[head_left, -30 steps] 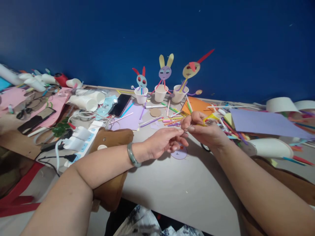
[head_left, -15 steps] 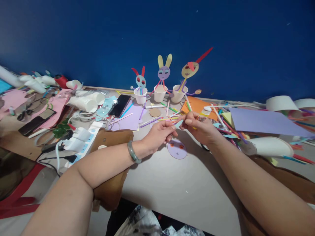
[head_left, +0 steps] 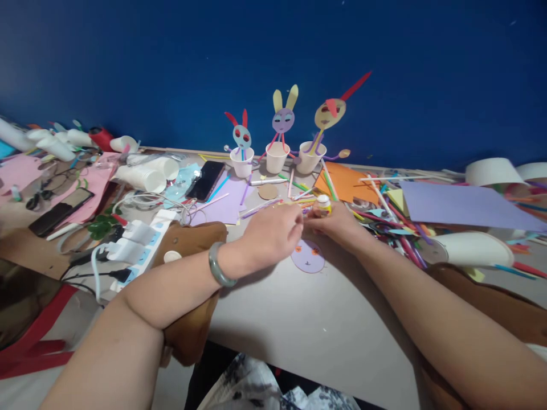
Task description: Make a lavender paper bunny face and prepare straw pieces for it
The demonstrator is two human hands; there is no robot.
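Note:
My left hand (head_left: 276,234), with a bangle at its wrist, is curled with the fingers facing away from me; what they hold is hidden. Close beside it, my right hand (head_left: 335,223) is closed around a small glue bottle (head_left: 323,205), whose white cap and yellow body stick up above the fingers. Just below both hands, a purple paper disc (head_left: 307,259) with orange eyes and a small mouth lies flat on the table (head_left: 316,319). The left hand overlaps its upper left edge.
Behind stand three paper-cup figures: one red-eared (head_left: 243,145), one yellow-eared (head_left: 280,134) and one with a yellow face (head_left: 318,131). To the left are a phone (head_left: 205,181) and a power strip (head_left: 147,245). Purple paper (head_left: 465,204) and a cardboard tube (head_left: 476,249) lie right.
The left hand has turned over, and the light blue paper piece at its fingertips is now out of sight. The right hand has shifted left, bringing the bottle upright beside the left hand.

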